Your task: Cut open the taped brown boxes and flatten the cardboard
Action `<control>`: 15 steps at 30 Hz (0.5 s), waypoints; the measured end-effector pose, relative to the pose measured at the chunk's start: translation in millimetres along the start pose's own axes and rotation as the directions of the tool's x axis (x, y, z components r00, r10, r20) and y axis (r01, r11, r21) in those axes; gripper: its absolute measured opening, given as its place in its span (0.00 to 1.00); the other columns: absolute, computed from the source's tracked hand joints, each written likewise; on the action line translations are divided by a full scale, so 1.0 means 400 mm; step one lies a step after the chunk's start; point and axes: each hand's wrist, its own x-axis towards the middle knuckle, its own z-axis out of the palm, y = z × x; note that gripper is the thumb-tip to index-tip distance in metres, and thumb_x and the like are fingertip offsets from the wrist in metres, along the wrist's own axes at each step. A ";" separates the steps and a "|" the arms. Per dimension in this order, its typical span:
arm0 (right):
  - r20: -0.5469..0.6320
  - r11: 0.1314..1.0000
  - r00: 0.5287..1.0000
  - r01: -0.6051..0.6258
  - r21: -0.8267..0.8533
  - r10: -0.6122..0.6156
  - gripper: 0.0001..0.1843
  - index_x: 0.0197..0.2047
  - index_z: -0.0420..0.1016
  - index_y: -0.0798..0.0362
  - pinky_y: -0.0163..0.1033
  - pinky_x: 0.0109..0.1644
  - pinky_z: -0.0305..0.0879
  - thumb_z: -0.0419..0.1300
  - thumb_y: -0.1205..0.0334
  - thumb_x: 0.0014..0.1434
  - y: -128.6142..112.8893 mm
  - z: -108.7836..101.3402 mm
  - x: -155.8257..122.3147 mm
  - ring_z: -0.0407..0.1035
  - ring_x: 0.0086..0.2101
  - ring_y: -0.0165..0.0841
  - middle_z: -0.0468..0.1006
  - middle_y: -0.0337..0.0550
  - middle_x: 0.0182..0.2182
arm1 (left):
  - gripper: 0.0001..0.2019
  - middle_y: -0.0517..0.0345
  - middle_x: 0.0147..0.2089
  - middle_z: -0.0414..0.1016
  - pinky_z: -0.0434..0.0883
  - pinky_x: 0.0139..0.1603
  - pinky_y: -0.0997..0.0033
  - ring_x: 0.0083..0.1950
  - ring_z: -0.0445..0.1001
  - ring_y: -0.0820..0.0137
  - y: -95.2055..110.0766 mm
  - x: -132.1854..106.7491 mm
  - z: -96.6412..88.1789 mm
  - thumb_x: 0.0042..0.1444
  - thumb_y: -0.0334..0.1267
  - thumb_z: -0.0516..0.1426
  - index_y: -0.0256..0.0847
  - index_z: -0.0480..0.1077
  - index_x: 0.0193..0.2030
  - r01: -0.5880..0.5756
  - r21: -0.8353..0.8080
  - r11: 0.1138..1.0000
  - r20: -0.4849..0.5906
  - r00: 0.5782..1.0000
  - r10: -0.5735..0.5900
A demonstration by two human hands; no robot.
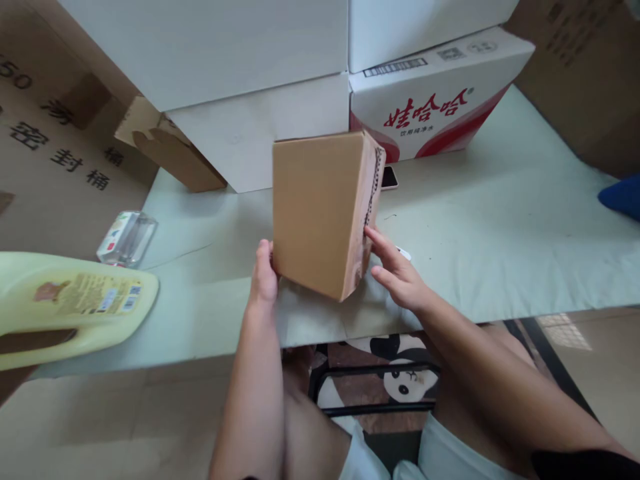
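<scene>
A small brown cardboard box [320,213] stands tilted on the pale green table [500,220], one corner down near the front edge. My left hand [263,270] grips its lower left side, thumb and fingers closed against the cardboard. My right hand [397,270] presses against the box's right side, where a torn, jagged edge runs down. Its fingers are stretched along that side. Both hands hold the box between them.
White cartons [240,80] and a red-printed white carton [440,100] are stacked behind. A phone [389,178] lies behind the box. A yellow jug [65,307] lies at the left, by a clear plastic pack [126,238]. Brown cartons [55,147] stand at the left, a blue thing [623,197] at the right.
</scene>
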 end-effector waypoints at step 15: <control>-0.057 0.994 0.992 0.110 -0.008 -0.111 0.16 0.55 0.72 0.41 0.59 0.67 0.61 0.56 0.48 0.67 -0.034 0.017 0.016 0.62 0.67 0.46 0.66 0.48 0.68 | 0.23 0.50 0.70 0.66 0.70 0.64 0.53 0.70 0.66 0.56 0.004 0.000 -0.012 0.64 0.52 0.56 0.52 0.69 0.64 -0.560 0.265 0.785 0.069 0.823 0.563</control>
